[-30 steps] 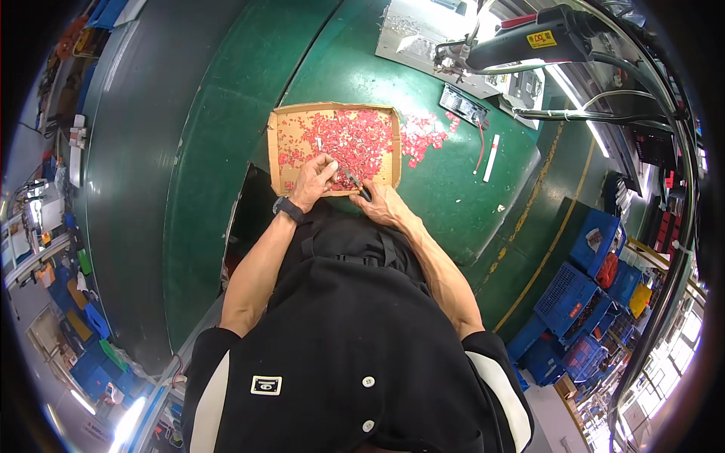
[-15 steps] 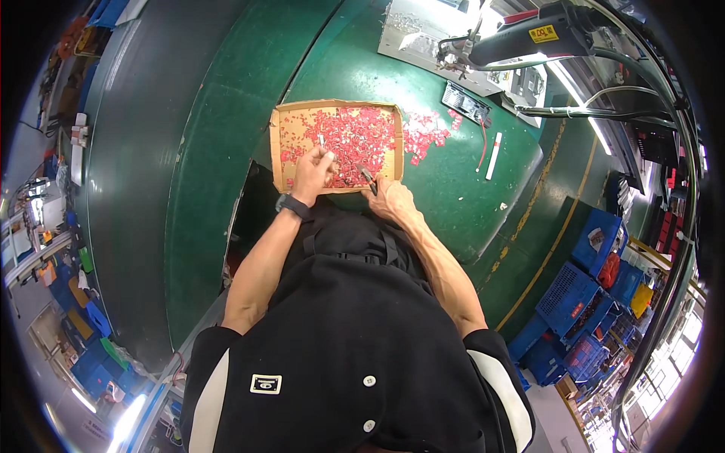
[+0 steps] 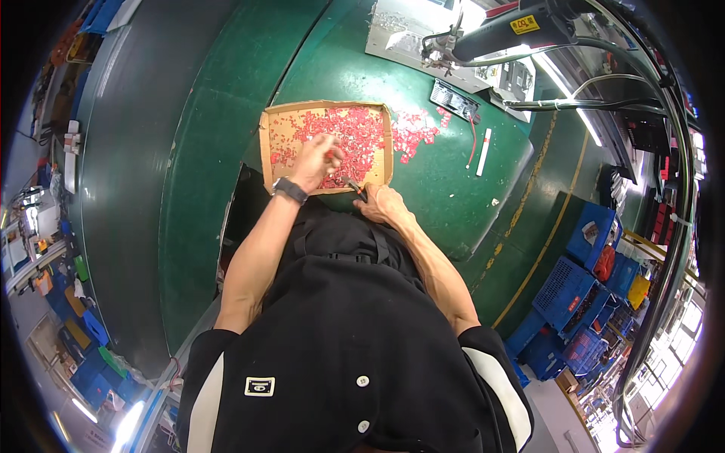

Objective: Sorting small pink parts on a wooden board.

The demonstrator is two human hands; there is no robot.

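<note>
A shallow cardboard box (image 3: 266,151) stands on the green table, strewn inside with many small flat red pieces (image 3: 362,136). Over the middle of the box is my left hand (image 3: 313,162), a dark band on its wrist. Its fingers are curled together and slightly blurred; red shows at the fingertips, but what they grip cannot be made out. My right hand (image 3: 383,204) rests at the box's near right corner, closed around the handles of small pliers (image 3: 355,189). The jaws point left over the red pieces near the box's front wall.
More red pieces (image 3: 414,132) lie on the green table (image 3: 430,196) right of the box. Beyond them are a black device (image 3: 455,99) with a red wire and a white stick (image 3: 483,152). A machine arm (image 3: 513,34) overhangs the far right. Blue crates (image 3: 563,294) stand farther right.
My left hand has lifted and turned over the box, moving slightly farther from me, its fingers now blurred. The pliers stay in my right hand. The whole view has shifted a little.
</note>
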